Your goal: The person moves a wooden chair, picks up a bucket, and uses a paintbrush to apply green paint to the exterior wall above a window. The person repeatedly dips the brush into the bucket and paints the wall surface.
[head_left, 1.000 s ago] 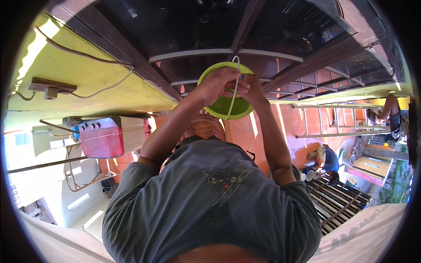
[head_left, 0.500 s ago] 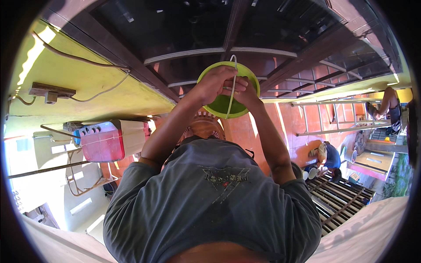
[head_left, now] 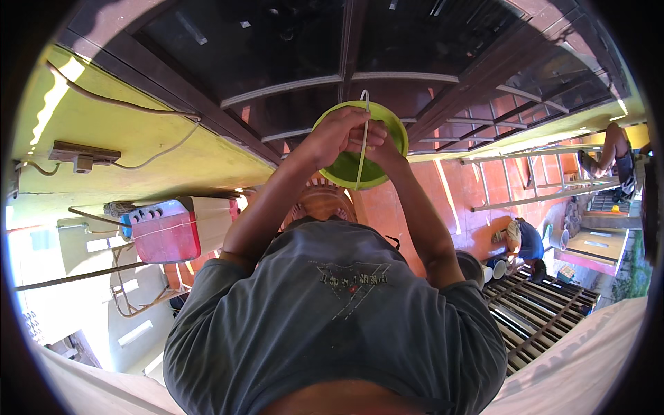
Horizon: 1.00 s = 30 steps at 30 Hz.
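A lime-green bucket (head_left: 394, 131) with a thin white handle (head_left: 362, 142) is in front of me at the top middle, close to the dark-framed glass panes. Both of my hands meet over its opening. My left hand (head_left: 337, 137) has curled fingers beside the handle. Close against it, my right hand (head_left: 382, 146) has bent fingers beneath the handle. Whatever the fingers hold, if anything, is hidden between them. What supports the bucket cannot be seen. Below it, my feet are on a round brown surface (head_left: 315, 200).
Dark-framed glass panes (head_left: 277, 107) rise ahead. On the left are a yellow wall with a socket board (head_left: 84, 158) and a red-and-white washing machine (head_left: 166, 232). A metal ladder (head_left: 539, 200), a crouching person (head_left: 527, 242), another person's leg (head_left: 612, 152) and a slatted rack (head_left: 539, 318) are on the right.
My view has shifted slightly, so the surroundings sit a little differently. Both hands stay together over the bucket, with only a small shift of the fingers.
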Available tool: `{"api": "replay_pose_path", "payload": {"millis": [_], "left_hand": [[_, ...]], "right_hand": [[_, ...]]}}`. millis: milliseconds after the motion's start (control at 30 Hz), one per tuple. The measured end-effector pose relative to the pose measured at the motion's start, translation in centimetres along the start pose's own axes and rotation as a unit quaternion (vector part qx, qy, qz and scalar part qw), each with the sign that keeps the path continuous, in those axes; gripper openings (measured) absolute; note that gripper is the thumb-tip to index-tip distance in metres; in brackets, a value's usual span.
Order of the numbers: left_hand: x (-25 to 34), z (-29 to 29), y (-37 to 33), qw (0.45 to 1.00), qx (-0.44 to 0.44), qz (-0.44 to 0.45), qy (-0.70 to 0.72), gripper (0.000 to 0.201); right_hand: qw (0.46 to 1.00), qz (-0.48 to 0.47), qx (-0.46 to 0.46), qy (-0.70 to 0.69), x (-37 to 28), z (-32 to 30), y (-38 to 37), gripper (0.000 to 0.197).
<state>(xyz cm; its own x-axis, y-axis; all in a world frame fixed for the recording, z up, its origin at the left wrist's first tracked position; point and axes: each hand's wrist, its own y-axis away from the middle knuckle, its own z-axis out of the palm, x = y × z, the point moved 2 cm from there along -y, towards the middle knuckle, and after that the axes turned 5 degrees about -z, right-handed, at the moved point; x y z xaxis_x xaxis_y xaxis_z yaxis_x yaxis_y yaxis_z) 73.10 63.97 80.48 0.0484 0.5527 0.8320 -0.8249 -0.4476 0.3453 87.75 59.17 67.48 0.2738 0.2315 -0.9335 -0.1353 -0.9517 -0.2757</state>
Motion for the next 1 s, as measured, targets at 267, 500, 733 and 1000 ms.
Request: {"api": "replay_pose_path", "payload": {"millis": [267,500,733,1000], "left_hand": [[-0.4,-0.2,0.2,1.0,0.024,-0.018,0.0,0.043],[-0.3,-0.3,0.3,0.999,0.043,-0.027,-0.019,0.043],[-0.4,-1.7,0.8,0.998,0.053,-0.036,-0.011,0.041],[-0.7,-1.8,1.5,0.998,0.056,-0.038,-0.01,0.038]], "right_hand": [[0.968,0.042,0.018,0.248,-4.6,-3.5,-0.2,0.018],[0.955,0.07,0.057,0.283,-6.9,-4.7,1.8,0.02],[0.973,-0.014,0.103,0.207,-3.7,-4.6,4.2,0.014],[0.99,0.036,0.111,0.077,-0.7,-3.1,5.8,0.016]]}}
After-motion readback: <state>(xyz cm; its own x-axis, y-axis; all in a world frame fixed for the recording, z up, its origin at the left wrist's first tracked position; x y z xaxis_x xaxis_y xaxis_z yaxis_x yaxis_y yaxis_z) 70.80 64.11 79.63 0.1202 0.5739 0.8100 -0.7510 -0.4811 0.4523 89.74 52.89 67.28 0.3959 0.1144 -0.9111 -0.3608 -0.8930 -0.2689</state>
